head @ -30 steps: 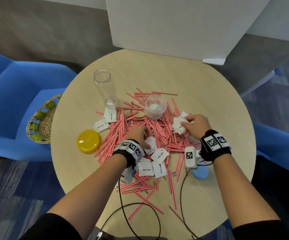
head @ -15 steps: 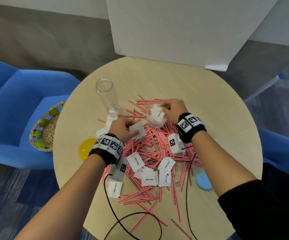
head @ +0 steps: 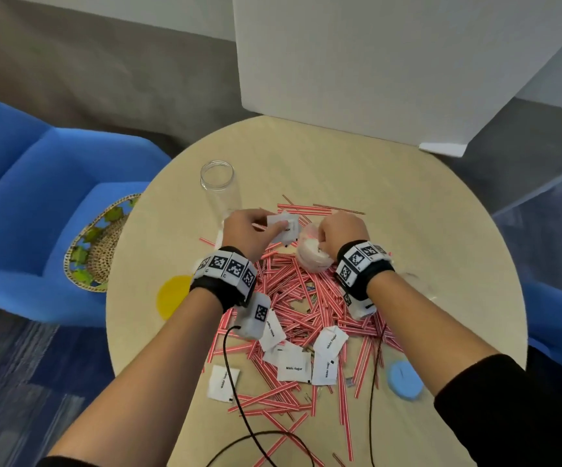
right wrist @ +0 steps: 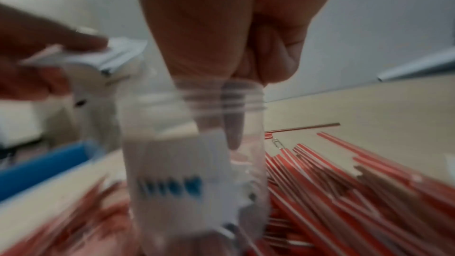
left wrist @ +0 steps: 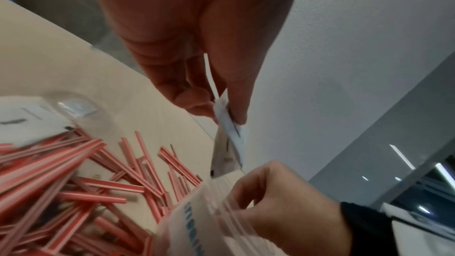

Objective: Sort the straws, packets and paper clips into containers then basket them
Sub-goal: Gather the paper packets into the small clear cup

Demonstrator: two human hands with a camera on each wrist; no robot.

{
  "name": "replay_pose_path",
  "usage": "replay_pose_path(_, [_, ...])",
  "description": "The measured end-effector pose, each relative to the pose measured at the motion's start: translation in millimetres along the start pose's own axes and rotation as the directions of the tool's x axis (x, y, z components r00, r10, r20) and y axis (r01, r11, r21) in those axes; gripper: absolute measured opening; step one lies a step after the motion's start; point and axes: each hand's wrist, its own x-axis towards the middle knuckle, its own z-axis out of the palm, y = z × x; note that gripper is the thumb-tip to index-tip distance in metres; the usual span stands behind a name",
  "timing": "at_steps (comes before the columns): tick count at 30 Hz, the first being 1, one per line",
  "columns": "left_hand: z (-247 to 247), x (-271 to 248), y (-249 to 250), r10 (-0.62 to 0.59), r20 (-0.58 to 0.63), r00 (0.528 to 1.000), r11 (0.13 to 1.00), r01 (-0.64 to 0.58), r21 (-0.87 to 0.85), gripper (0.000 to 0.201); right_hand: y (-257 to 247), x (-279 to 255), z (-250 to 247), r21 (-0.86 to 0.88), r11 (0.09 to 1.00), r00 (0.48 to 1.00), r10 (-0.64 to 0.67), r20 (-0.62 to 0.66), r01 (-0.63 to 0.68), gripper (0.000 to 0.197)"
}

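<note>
Head view: left hand [head: 246, 232] fingers pinch packets [head: 284, 227]; right hand [head: 340, 232] fingers grip jar [head: 310, 257] rim.

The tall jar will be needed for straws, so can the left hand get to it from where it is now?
Probably yes: the tall jar stands open just beyond the left hand with nothing between, but that hand pinches packets.
</note>
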Motion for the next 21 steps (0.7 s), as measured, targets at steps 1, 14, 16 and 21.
replay_pose_path(1, [3, 3, 5, 0.004, 0.010, 1.000, 1.000, -0.004, -0.020, 0.021, 4, -1, -1, 0.102, 0.995, 1.000, 0.013, -0.002, -0.013, 0.007])
replay_pose_path(14, [62, 29, 45, 0.008, 0.325, 0.946, 0.910, -0.141, 0.390, 0.027, 119, -38, 30, 0.401, 0.791, 0.883, 0.450, 0.131, -0.462, 0.048])
replay_pose_path(16, [65, 30, 42, 0.005, 0.341, 0.940, 0.878, -0.167, 0.448, 0.033, 118, -37, 37, 0.346, 0.827, 0.896, 0.413, 0.163, -0.444, 0.062])
replay_pose_path(21, [72, 33, 36, 0.069, 0.375, 0.925, 0.724, -0.305, 0.619, 0.037, 114, -35, 41, 0.346, 0.844, 0.912, 0.386, 0.137, -0.409, 0.060])
